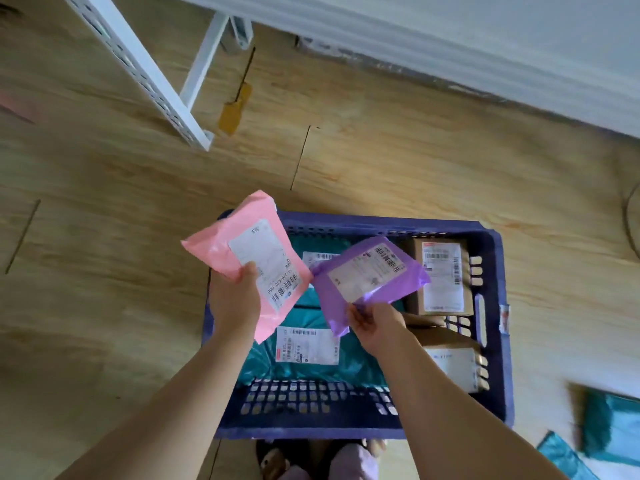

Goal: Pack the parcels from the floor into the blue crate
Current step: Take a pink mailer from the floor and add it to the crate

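- At the bottom edge, the person's feet in slippers [273, 459] stand on the floor [104, 271], just behind the near wall of the blue crate [311, 420].
- Both bare forearms reach forward over the crate, the left one rising from the lower left and the right one from the lower right.
- The left hand [239, 292] is raised with its back to the camera. Its fingers curl round the lower edge of a pink parcel [221, 237] and its thumb lies on the white shipping label.
- The pink parcel is a flat plastic mailer, tilted, and it hangs over the crate's far left corner.
- The right hand [374, 323] pinches the near corner of a purple parcel [367, 271] between thumb and fingers.
- The purple parcel is a glossy, creased mailer with a barcode label facing up, held above the middle of the crate, just beside the pink one.
- Inside the crate lie teal mailers [346, 372] with white labels, and along the right wall sit two cardboard boxes [440, 275], also labelled.
- On the floor to the right of the crate lie more teal parcels [620, 427], blurred.
- Farther off, a white perforated metal frame [145, 74] stands on the wooden floor, and a pale wall [485, 29] runs along the top.
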Demonstrator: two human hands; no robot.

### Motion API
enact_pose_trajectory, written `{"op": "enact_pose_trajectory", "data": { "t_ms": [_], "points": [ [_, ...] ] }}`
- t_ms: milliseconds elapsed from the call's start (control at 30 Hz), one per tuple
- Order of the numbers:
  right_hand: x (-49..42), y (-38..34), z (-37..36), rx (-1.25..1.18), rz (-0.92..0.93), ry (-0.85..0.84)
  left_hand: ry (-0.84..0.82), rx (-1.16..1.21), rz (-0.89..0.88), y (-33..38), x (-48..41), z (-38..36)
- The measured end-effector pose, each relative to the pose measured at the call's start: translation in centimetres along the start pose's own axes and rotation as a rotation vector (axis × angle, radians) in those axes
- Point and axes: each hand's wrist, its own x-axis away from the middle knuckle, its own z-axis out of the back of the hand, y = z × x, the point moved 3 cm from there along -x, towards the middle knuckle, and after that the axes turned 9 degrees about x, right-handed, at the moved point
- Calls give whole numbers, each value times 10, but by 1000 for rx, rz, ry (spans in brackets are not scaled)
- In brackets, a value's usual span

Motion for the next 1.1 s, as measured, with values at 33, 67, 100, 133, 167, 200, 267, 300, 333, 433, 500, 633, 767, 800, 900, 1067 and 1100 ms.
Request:
{"op": "enact_pose_trajectory", "data": {
  "t_ms": [33,67,100,133,167,200,267,300,333,433,500,633,767,800,900,1067,1100],
  "points": [
    [-8,4,-5,-47,-14,-9,15,12,-2,-2,-5,-3],
    [-17,9,-8,-83,-14,-18,21,21,-11,-4,-8,-6],
    [-25,14,-11,-111,-6,-19,23,28,-31,-6,-10,-10],
    [-30,19,-13,-124,-3,-20,19,25,-47,-8,-10,-13],
    [-32,23,-14,-164,-40,-24,17,15,-63,-9,-9,-16],
    [-34,25,-15,-203,-81,-31,16,9,-72,-11,-8,-18],
    [-31,23,-17,-200,-111,-66,24,33,-73,-14,-4,-21],
    [-27,19,-18,-162,-125,-79,36,52,-63,-14,-2,-22],
    [-23,16,-16,-129,-134,-99,46,69,-51,-13,0,-23],
    [-17,5,-16,-92,-189,-136,51,83,-32,-10,3,-28],
    [-21,2,-20,-81,-179,-149,57,94,-23,-8,5,-31],
    [-32,11,-17,-138,-109,-62,73,101,5,-14,13,-30],
    [-36,10,-11,-189,-83,-109,78,135,40,-23,22,-29],
    [-37,5,-14,-183,-71,-129,79,141,54,-24,23,-29],
    [-40,-11,-26,-115,-24,-182,98,167,136,-31,19,-28],
    [-32,-2,-7,233,-114,-37,71,225,487,-58,12,-30],
    [-32,3,-2,358,-119,-45,73,261,553,-60,15,-31]
  ]
}}
